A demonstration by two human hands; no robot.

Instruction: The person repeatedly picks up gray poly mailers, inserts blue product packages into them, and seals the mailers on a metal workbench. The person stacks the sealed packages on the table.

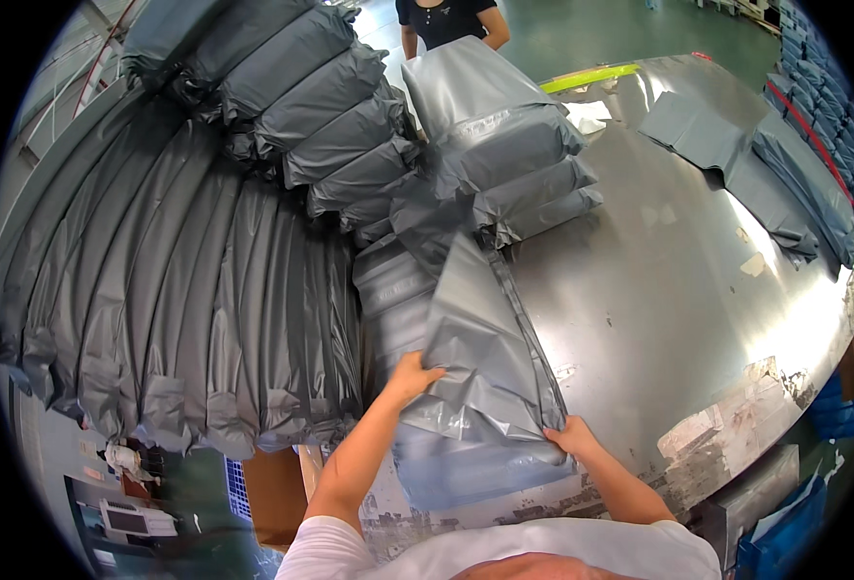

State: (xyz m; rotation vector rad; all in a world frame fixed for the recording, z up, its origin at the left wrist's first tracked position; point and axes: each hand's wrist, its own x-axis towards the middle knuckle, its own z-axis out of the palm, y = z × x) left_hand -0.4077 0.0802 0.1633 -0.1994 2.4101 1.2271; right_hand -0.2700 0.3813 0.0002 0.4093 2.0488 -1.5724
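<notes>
A large grey plastic bag (pixel 485 358) lies creased in front of me, its upper end tapering to a point toward the far stack. My left hand (pixel 412 380) grips its left side, the thumb lying over the film. At the bag's lower right corner, my right hand (pixel 570 437) pinches the edge, where a narrow folded strip runs upward. Beneath the bag shows a pale bluish, translucent plastic layer (pixel 475 478). Grey wrapped bundles (pixel 393 290) lie just left of and beyond the bag.
A long row of grey packed bags (pixel 176 290) fills the left side. More grey bundles are stacked (pixel 321 116) beyond it and at centre (pixel 495 116). The metal table (pixel 640 290) carries flat grey bags (pixel 707 135) at far right. Across the table stands another person (pixel 446 24).
</notes>
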